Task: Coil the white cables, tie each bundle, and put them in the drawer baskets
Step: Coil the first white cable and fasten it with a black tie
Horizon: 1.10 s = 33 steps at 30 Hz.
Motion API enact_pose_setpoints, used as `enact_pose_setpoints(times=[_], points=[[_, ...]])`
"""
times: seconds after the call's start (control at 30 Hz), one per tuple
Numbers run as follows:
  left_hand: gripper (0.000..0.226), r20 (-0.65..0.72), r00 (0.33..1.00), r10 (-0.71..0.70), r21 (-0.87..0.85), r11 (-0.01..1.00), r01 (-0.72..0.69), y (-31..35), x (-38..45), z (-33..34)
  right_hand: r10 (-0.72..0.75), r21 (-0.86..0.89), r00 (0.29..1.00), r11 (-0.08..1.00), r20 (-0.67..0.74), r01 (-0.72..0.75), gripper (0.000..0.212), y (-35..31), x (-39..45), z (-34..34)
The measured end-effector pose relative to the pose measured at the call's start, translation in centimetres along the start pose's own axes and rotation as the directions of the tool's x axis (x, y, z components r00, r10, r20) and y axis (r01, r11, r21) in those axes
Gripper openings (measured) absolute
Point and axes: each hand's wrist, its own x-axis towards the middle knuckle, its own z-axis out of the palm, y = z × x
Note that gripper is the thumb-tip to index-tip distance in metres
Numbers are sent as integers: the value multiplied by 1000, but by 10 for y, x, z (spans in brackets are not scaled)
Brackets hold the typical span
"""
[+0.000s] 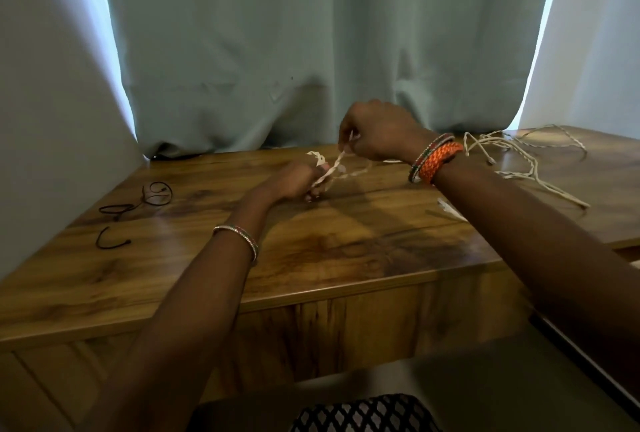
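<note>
A pale grey-green curtain [311, 44] hangs in soft folds behind a wooden desk [346, 248], bright daylight leaking past both its edges. The desk top is a glossy brown board with dark, streaky grain and a squared front lip; a plain panel of the same wood runs beneath it.

From the head camera, the cable [334, 168] being worked is thin, off-white and twisted on itself like a loose braid, held just above the middle of the desk near the curtain. The left hand [298, 182] grips its lower end, fingers curled round a small gathered bunch. The right hand [377, 130] is raised a little higher, thumb and fingertips pinched together on the upper end, so the strand runs slantwise between the two hands. A few slack loops trail off beside it, blurred.

More white cables [512, 158] lie in a loose, tangled heap on the right of the desk, well apart from the hands, their long ends straggling toward the edge.

On the left side lie thin black cords [145, 198], one curled into small rings, another a short open curve.

The right wrist wears a woven orange band [440, 161] beside beaded bangles; the left wrist has a slim beaded bangle [239, 237].
</note>
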Motion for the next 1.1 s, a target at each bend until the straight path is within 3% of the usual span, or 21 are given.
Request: enact_pose_setpoints(times=[0.07,0.13,0.23,0.37,0.47,0.6,0.73,0.77,0.8,0.83,0.9,0.93,1.0,1.1], points=[[34,82,996,-44,-345,936,70,6,-2,-1,-68,-45,987,997,-147,62,9,10,5,5],[38,140,989,-35,-540,835,106,11,-4,-2,-149,-90,967,987,-205,133,9,18,8,13],[39,227,973,44,-655,746,119,13,-9,-6,-287,-183,912,953,-293,241,16,31,10,31],[34,331,929,167,-718,683,133,13,-13,-11,-335,-235,883,935,-329,267,26,42,11,50],[29,403,882,245,-762,624,175,22,-15,-7,-270,-197,887,958,-374,209,46,47,17,63],[29,362,869,337,-846,511,154,30,-12,-3,-146,-143,891,985,-430,92,27,34,27,84],[25,228,895,383,-922,381,72,28,-11,-11,122,299,968,953,-221,-51,25,24,37,105],[24,199,896,398,-941,333,62,27,-12,-14,178,477,979,872,-102,-109,24,22,37,109],[24,172,894,413,-958,282,54,25,-12,-16,218,674,973,709,72,-209,22,17,35,110],[23,144,893,426,-970,238,42,24,-11,-18,206,824,946,469,248,-319,20,14,33,114],[22,60,903,426,-983,183,-21,24,-10,-18,33,866,866,30,499,-500,20,11,26,113],[22,7,910,414,-986,155,-63,24,-10,-18,-79,838,841,-73,535,-540,21,11,21,109],[20,-85,912,401,-989,75,-125,24,-10,-22,-200,836,857,-203,474,-510,21,15,18,101],[16,-100,922,374,-993,20,-115,18,-11,-33,-119,861,931,-355,346,-365,18,25,20,97]])
